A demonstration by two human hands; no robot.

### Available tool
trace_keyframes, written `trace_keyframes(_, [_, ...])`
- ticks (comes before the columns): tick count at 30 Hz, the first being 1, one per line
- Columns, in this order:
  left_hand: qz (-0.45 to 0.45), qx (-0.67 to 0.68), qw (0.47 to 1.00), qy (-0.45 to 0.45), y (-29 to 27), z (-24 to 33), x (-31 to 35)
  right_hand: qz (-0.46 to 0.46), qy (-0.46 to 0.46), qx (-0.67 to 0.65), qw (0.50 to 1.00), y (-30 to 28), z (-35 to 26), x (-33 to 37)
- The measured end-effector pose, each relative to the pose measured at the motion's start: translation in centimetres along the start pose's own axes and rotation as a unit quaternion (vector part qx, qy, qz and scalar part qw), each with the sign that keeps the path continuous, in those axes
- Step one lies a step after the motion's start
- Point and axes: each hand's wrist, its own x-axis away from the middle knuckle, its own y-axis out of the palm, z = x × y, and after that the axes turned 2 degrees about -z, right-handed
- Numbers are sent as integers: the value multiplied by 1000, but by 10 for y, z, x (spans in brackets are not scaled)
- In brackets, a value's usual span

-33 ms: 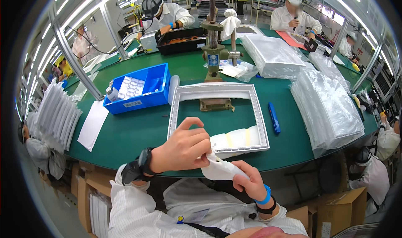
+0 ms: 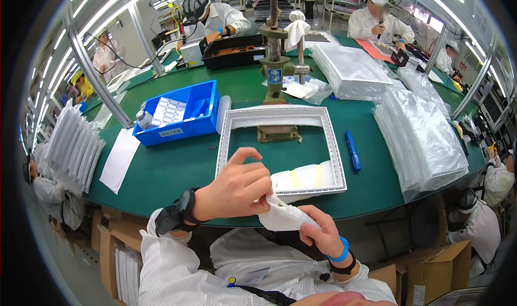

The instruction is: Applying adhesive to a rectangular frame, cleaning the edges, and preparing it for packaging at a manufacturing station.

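A crumpled white piece of cloth-like material [image 2: 283, 218] is held between my two hands, in front of the table's near edge. My left hand [image 2: 242, 188] pinches its upper left end, with the index finger raised and bent. At the lower right, my right hand [image 2: 321, 235] grips the other end between thumb and fingers. Just beyond lies a white rectangular frame [image 2: 332, 150] on the green table, its middle open. A white padded strip with pale yellow bands [image 2: 304, 178] shows inside the frame's near right corner.
A green hand press [image 2: 274, 74] stands behind the frame. Left of it are a blue bin [image 2: 173, 136] and white paper [image 2: 119, 162]. A blue pen-like tool [image 2: 352, 151] lies right, near plastic-wrapped stacks [image 2: 423, 144]. White stacked parts [image 2: 72, 147] stand far left; co-workers sit around.
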Motion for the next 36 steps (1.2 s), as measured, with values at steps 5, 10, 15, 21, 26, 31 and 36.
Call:
trace_keyframes(5, [128, -36, 988, -81, 8, -1, -1, 41, -46, -32, 998, 16, 4, -11])
trace_keyframes(10, [269, 126, 926, -234, -12, -30, 7, 82, -88, -61, 991, 22, 9, -4])
trace_keyframes(15, [183, 122, 936, -273, 1, -16, 14, 60, -101, -86, 989, 18, 9, -8])
trace_keyframes(21, [203, 304, 887, -283, 15, 14, 7, 26, -104, -128, 986, 22, 10, 2])
trace_keyframes(26, [197, 477, 804, -295, 29, 29, 3, 22, -93, -141, 985, 25, 11, 6])
trace_keyframes(31, [204, 592, 697, -349, 34, 36, 2, 24, -101, -117, 988, 23, 11, 6])
trace_keyframes(36, [213, 597, 702, -325, 39, 31, 3, 35, -99, -88, 991, 20, 11, 7])
